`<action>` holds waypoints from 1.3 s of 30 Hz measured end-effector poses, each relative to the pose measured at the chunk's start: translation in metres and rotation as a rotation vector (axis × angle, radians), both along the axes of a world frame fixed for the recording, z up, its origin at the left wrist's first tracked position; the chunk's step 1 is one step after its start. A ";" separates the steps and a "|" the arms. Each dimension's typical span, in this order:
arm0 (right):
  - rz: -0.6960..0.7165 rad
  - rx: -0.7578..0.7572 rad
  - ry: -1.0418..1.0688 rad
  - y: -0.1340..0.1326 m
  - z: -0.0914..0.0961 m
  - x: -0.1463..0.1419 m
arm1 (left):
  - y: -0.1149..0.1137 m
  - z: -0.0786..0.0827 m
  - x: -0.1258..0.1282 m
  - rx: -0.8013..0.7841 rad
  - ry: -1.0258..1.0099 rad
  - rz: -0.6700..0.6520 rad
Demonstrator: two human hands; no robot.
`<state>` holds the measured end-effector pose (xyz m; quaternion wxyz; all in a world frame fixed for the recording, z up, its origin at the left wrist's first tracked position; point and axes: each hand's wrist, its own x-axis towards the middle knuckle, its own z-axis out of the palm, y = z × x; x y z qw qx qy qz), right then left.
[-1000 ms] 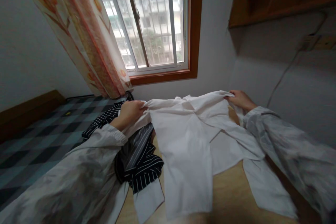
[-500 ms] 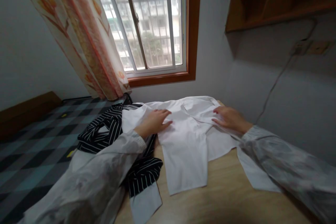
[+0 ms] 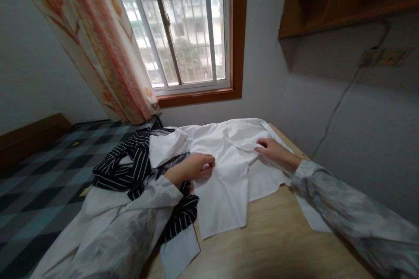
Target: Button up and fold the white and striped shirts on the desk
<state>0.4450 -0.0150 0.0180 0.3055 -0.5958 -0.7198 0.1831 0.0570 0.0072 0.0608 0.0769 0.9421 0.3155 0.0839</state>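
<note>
A white shirt [image 3: 225,196] lies spread and creased over the table, its near panel reaching toward the front edge. My left hand [image 3: 198,168] rests on the shirt's left part, fingers curled together and pinching the cloth. Farther right, my right hand [image 3: 275,151] has thumb and fingers pinched on a fold of the same shirt. Left of the shirt is a bunched black garment with white stripes [image 3: 122,172], partly covered by my left sleeve. A white cloth end [image 3: 180,248] shows below its lower striped part.
The light wooden table [image 3: 262,248] bears the garments. A bed with a checked cover [image 3: 42,183] adjoins on the left. Behind are a window [image 3: 193,43] and a flowered curtain [image 3: 94,48]. A wooden shelf [image 3: 327,22] and a cable [image 3: 337,107] are on the right wall.
My left hand has come lower on the shirt, and its spread fingers have closed on the cloth. My right hand has shifted slightly left and pinched a fold. The shirt's near panel has moved left.
</note>
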 end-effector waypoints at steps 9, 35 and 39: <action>0.004 0.076 0.118 -0.020 -0.022 -0.064 | -0.014 0.010 0.034 0.003 -0.046 0.130; -0.249 0.157 -0.102 -0.034 -0.041 -0.078 | -0.006 -0.073 0.118 -0.085 -0.316 0.282; -0.229 0.170 -0.093 -0.033 -0.040 -0.079 | -0.005 -0.075 0.125 -0.130 -0.407 0.372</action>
